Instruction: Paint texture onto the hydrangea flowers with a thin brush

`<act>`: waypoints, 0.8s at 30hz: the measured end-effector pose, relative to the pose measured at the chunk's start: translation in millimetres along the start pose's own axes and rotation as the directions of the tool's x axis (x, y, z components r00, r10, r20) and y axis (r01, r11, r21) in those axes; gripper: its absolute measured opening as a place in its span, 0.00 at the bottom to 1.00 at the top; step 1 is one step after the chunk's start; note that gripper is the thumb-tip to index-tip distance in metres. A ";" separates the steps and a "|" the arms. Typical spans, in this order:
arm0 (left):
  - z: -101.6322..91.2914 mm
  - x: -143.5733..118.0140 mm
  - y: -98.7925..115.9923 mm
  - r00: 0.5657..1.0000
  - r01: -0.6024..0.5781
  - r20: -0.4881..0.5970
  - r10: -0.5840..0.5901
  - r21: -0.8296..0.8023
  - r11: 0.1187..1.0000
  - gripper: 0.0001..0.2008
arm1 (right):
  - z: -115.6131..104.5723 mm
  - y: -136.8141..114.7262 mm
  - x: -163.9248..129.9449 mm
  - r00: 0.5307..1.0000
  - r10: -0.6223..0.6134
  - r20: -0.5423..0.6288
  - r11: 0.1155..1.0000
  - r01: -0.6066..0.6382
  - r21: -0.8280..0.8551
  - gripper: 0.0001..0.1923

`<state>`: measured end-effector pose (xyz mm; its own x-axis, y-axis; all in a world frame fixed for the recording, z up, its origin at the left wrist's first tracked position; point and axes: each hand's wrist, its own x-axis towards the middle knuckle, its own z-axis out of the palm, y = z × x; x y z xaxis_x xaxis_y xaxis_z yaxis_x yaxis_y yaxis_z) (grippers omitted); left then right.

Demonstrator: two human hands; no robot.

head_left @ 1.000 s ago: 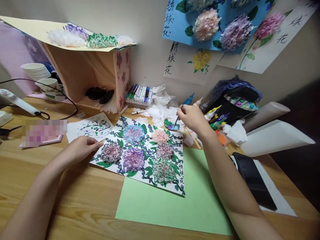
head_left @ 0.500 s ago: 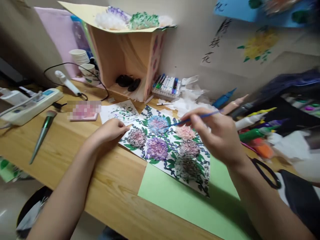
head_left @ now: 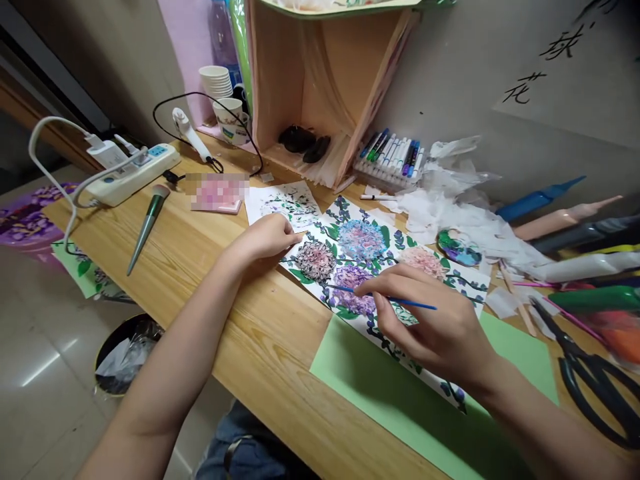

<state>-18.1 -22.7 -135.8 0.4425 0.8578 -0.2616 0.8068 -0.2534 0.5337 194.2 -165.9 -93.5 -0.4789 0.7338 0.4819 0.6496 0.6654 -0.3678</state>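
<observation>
A sheet painted with several round, textured flowers and green leaves (head_left: 364,240) lies at a slant over a green paper sheet (head_left: 345,357). My left hand (head_left: 265,240) is closed at the sheet's left corner, thumb and forefinger pinching its edge. In my right hand (head_left: 435,320) is a thin blue paintbrush (head_left: 407,303), held like a pen. The brush tip points left, by the left edge of the purple flower; whether it touches the paper I cannot tell. My right hand covers part of the flowers on the lower right.
A paint-smeared round palette (head_left: 459,247) sits by crumpled tissues (head_left: 425,207). Markers (head_left: 393,155) stand near a cardboard box (head_left: 280,80). Black scissors (head_left: 590,373) and paint tubes (head_left: 543,197) lie right. Leftward are a makeup brush (head_left: 147,227), a power strip (head_left: 135,177) and paper cups (head_left: 230,120).
My right hand has brought the paintbrush down and left, from the blue flower to the purple one. My left hand keeps the corner. The view has shifted, showing more floor at left.
</observation>
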 end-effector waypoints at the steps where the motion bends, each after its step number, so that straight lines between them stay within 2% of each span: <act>1: -0.1 -0.1 0.3 1.000 0.003 0.001 -0.003 -0.001 1.000 0.22 | 0.5 -0.5 0.1 1.000 0.000 0.005 1.000 0.000 -0.001 0.07; 14: 0.0 0.5 0.5 1.000 0.031 0.003 -0.031 0.032 0.999 0.21 | -1.0 -0.6 0.2 1.000 0.002 0.017 1.000 -0.001 -0.024 0.07; 19: 0.0 0.1 -0.2 1.000 0.021 0.009 -0.021 0.029 0.999 0.20 | -0.9 0.1 0.2 1.000 0.010 -0.013 0.999 -0.011 -0.034 0.07; 24: 0.3 0.8 0.4 1.000 0.019 0.007 -0.019 0.013 1.000 0.20 | -3.5 -1.0 1.1 1.000 0.022 -0.007 1.000 -0.022 0.019 0.07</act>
<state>-17.4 -22.2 -136.0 0.4296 0.8592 -0.2778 0.8203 -0.2426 0.5180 195.1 -166.3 -89.9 -0.4603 0.7476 0.4787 0.6485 0.6514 -0.3937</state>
